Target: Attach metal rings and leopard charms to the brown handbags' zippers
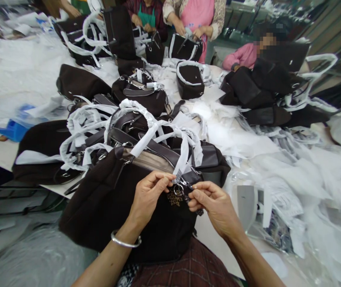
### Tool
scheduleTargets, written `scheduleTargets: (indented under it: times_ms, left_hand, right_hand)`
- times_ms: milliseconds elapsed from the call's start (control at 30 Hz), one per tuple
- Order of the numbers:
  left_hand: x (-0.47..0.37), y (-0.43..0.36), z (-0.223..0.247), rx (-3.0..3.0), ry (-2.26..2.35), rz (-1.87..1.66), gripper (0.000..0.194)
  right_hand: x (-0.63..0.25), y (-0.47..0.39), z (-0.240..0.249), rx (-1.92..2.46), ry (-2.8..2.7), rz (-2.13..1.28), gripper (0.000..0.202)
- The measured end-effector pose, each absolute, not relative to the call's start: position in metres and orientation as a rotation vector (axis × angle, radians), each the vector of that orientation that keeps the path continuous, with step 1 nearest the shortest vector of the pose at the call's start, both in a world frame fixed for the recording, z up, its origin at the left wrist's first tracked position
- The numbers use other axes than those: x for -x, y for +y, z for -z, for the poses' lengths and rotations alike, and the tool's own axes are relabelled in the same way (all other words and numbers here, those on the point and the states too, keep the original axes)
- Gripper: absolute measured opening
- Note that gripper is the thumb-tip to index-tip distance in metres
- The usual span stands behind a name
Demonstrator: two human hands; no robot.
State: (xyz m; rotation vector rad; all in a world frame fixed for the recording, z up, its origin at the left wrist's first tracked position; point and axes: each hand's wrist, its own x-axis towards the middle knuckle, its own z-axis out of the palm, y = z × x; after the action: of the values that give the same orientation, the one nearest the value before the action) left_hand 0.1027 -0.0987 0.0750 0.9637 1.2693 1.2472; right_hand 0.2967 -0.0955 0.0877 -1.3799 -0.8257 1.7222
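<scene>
A dark brown handbag [110, 207] rests against my lap at the table's edge, its zipped top partly open on a beige lining [152, 160]. My left hand [151, 193] is closed in a pinch at the lower end of a handle wrapped in white paper [183, 153], beside a metal ring [177, 190]. Opposite it, my right hand [210, 199] pinches a dark strap with metal clasp hardware, mostly hidden by the fingers. A leopard-patterned charm [175, 198] hangs between both hands against the bag's front.
Several similar bags crowd the table, including one at the left [43, 143] and a small one [190, 81] further back. Clear plastic and white wrapping [314, 167] cover the right side. A blue object [13, 129] lies at left. Several people work across the table.
</scene>
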Motion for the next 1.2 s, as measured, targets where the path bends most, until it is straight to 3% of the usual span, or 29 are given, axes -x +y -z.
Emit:
scheduleTargets:
  times_ms: [267,633,1200]
  left_hand:
    - [-0.103,-0.099,-0.074,-0.852,1.196,-1.193,0.015]
    - [-0.108,-0.102,-0.092,-1.354,1.302,-1.015,0.018]
    - [-0.112,-0.104,-0.096,-1.393,1.331,-0.994,0.019]
  right_hand:
    - [-0.295,-0.092,-0.093,1.370,-0.897,-1.667,0.032]
    - [-0.282,-0.081,-0.114,1.419,-1.076,-1.637,0.028]
    - [-0.275,-0.089,-0.109,1.424,-1.322,-1.451,0.011]
